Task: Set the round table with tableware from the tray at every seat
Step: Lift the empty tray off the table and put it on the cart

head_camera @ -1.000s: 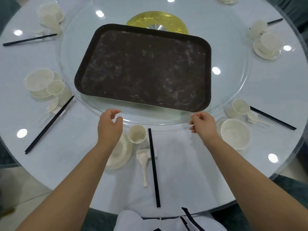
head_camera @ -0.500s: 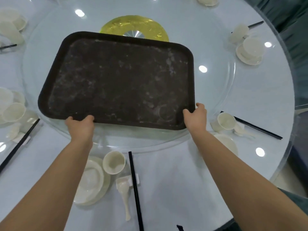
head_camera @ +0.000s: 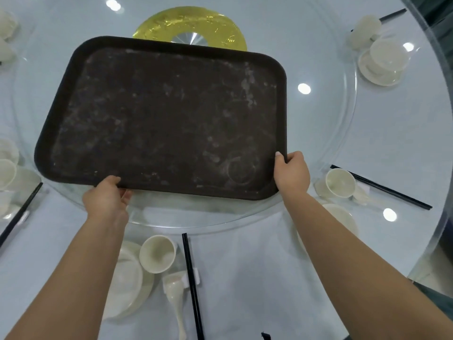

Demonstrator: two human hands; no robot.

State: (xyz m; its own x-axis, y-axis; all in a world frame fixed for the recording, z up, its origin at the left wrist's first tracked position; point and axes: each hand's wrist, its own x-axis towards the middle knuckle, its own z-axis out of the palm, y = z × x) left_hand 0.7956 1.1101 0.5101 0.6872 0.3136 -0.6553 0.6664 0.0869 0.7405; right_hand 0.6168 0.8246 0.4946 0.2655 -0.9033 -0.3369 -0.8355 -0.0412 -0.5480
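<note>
Both hands grip the dark brown tray over the glass turntable — left hand on its near edge, thumb on the rim; right hand curled round its near right corner. Tray bare, scuffed, partly covering the gold centre disc. On the round table, nearest seat: cup, plate, spoon, black chopsticks. More cream cups and plates at other seats — right one has a cup beside chopsticks.
</note>
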